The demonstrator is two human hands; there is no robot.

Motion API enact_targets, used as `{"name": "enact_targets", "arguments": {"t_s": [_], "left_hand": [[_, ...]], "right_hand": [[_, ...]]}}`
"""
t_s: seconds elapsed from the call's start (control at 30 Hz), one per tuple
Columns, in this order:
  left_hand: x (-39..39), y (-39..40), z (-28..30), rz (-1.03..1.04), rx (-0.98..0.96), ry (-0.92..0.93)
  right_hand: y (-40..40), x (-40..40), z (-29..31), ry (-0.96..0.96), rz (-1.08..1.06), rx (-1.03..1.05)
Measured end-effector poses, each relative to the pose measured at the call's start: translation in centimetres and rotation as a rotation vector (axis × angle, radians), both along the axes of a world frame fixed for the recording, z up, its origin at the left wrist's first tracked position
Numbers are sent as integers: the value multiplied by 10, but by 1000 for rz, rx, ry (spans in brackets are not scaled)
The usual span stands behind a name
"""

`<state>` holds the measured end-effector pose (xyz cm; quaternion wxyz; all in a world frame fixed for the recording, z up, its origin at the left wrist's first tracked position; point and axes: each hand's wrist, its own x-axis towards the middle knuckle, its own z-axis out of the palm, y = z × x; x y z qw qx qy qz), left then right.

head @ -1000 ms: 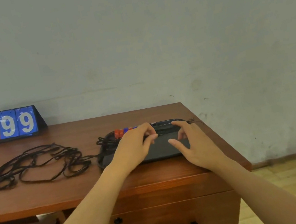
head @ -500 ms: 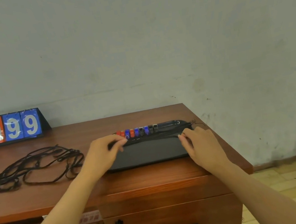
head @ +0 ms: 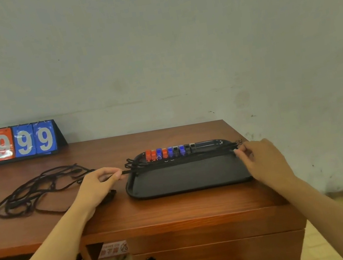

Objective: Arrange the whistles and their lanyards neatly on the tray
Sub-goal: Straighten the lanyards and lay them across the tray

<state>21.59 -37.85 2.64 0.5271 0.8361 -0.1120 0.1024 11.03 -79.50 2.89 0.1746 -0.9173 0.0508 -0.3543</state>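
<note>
Tray: shallow black plastic tray [head: 187, 178] on the brown wooden desk [head: 178, 207], long axis running from hand to hand.
Whistles: nine small plastic whistles [head: 170, 151], three orange, three blue, three black, in a row along the tray's far rim.
Lanyards: bundle of black cord lanyards [head: 182, 159] stretched between both hands.
Left hand [head: 98, 186]: pinches the bundle's end.
Right hand [head: 260, 158]: pinches the other end.
Beyond left hand: loose tangle of black cords [head: 34, 192]; flip scoreboard [head: 14, 142], four nines.

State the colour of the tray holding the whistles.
Black; the tray shows best in the head view.
</note>
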Motion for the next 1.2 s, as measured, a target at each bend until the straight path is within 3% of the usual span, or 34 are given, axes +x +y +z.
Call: {"name": "enact_targets", "arguments": {"t_s": [0.47,0.7,0.9,0.97,1.07,1.2], "left_hand": [[37,-19,0,93,114,-7],[33,-4,5,-50,141,5],[16,-3,12,3,48,10],[10,3,19,44,86,-29],[-5,15,31,78,260,-154],[-20,25,24,139,546,-122]], "right_hand": [[-43,51,-8,61,-37,464],[-42,52,-7,96,-11,490],[-28,28,4,109,-6,589],[-23,19,5,145,-65,551],[-6,1,2,259,-178,313],[38,-28,-3,215,-107,53]]}}
